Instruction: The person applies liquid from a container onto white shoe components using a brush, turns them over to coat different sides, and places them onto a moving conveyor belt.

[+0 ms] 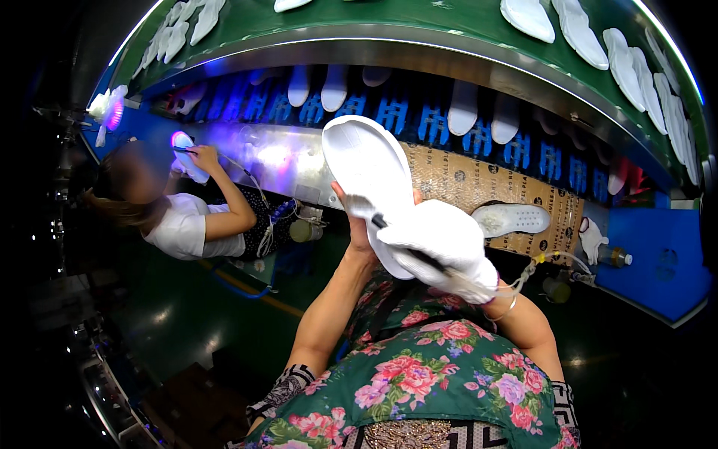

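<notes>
A white shoe sole (368, 161) is held up in front of my body, tilted, with its hollow inner side showing. My left hand (359, 228), bare, grips it by the edge from below. In a white glove, my right hand (445, 243) is closed round a slim brush-like tool (380, 221), whose dark tip is at the sole's inner surface. The glove hides most of the tool and part of the sole. A pale tube (523, 278) runs by my right wrist. Another white sole (512, 220) lies on the cardboard to the right.
Printed cardboard (456, 176) covers part of the metal bench (292, 153). Behind it runs a row of blue holders (390, 116), with white soles among them. Above, a green conveyor (419, 19) carries more soles. At left, a co-worker (194, 221) holds a sole. A bottle (617, 258) stands right.
</notes>
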`<state>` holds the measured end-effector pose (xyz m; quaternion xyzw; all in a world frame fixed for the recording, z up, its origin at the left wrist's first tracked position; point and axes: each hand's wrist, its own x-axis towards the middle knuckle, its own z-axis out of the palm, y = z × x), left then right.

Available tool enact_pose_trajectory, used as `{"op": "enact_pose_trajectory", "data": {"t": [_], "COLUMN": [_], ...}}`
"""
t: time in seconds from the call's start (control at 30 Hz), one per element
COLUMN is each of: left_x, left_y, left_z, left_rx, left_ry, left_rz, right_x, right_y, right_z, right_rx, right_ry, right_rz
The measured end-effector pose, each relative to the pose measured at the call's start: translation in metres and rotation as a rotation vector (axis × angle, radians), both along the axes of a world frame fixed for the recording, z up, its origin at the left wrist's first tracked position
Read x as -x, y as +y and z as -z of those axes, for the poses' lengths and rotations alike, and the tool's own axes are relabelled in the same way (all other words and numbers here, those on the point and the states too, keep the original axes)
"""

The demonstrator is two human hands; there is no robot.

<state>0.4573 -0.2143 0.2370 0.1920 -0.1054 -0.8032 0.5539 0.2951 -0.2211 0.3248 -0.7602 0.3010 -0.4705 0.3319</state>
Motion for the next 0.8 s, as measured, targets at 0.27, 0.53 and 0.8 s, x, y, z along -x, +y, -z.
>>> {"op": "enact_pose_trajectory", "data": {"t": [0.27,0.53,0.8], "left_x": [-0.009,-0.024,-0.04], "left_y": [-0.011,-0.017,-0.024], "left_z": [-0.003,0.005,0.012], "left_rx": [-0.015,0.058,0.058], "left_ry": [0.044,0.079,0.185], "left_rz": [-0.065,-0.055,-0.097], "right_x": [-0.009,-0.008,-0.014], "right_y": [0.006,0.0,0.005], "right_z": [0.006,0.006,0.019], "right_rx": [0.026,-0.013,-0.151], "right_ry": [0.06,0.005,-0.116], "right_rz": [0.03,0.029,0.009]}}
